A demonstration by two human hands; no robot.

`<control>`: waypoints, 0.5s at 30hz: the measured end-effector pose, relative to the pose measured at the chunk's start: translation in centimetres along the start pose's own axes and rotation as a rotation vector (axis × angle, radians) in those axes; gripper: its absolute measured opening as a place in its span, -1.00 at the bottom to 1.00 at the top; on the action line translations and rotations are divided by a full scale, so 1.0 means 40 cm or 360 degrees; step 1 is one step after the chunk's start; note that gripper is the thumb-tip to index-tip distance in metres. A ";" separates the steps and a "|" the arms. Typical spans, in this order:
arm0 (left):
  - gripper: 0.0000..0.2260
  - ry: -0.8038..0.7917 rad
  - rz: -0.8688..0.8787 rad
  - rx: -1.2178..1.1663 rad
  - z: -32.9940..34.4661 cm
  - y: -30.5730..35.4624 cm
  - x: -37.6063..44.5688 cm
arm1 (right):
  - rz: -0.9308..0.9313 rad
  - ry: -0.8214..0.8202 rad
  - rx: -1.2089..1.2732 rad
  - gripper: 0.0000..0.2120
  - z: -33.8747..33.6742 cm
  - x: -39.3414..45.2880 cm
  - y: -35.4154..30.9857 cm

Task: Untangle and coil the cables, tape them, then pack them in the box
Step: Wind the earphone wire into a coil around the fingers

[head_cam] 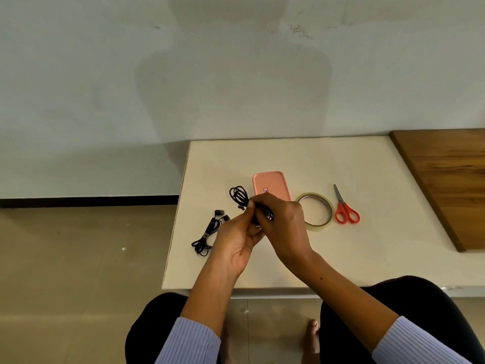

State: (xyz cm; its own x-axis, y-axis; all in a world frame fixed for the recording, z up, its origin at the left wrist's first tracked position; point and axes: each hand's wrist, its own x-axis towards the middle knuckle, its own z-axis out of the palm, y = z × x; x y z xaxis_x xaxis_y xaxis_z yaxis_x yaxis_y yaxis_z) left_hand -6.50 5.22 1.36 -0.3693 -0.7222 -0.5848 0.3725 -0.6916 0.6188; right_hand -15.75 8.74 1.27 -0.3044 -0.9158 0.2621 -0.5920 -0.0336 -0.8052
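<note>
Both hands hold a black coiled cable (238, 196) above the white table (367, 245). My left hand (237, 239) pinches the coil's lower part from below. My right hand (284, 224) grips the same cable from the right, and its loops stick out above my fingers. A second black earphone cable (207, 232) lies bundled on the table to the left of my hands. Behind my hands sits the closed pink box (270, 185). A roll of clear tape (316, 212) lies flat just right of my right hand.
Red-handled scissors (346, 208) lie right of the tape. A wooden board (451, 185) lies along the table's right side. The table's left edge runs close to the earphones, with tiled floor beyond. My knees are under the near edge.
</note>
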 end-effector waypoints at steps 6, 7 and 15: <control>-0.75 0.0001 0.0002 -0.0156 -0.003 -0.012 0.005 | -0.0044 -0.0055 -0.0111 -0.85 0.000 0.009 0.000; -0.76 0.0006 0.0009 -0.0198 -0.005 -0.013 0.007 | -0.0058 -0.0060 -0.0089 -0.85 0.001 0.010 0.000; -0.78 -0.0020 0.0093 -0.0460 0.004 -0.016 0.004 | -0.0146 0.0065 -0.0006 -0.83 0.007 0.005 -0.015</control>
State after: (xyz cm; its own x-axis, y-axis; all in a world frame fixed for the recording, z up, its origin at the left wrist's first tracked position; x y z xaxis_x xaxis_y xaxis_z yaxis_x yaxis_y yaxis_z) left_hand -6.92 5.53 0.94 -0.3502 -0.7619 -0.5449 0.6197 -0.6246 0.4751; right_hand -15.26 8.46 1.66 -0.2790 -0.8918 0.3561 -0.6217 -0.1149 -0.7748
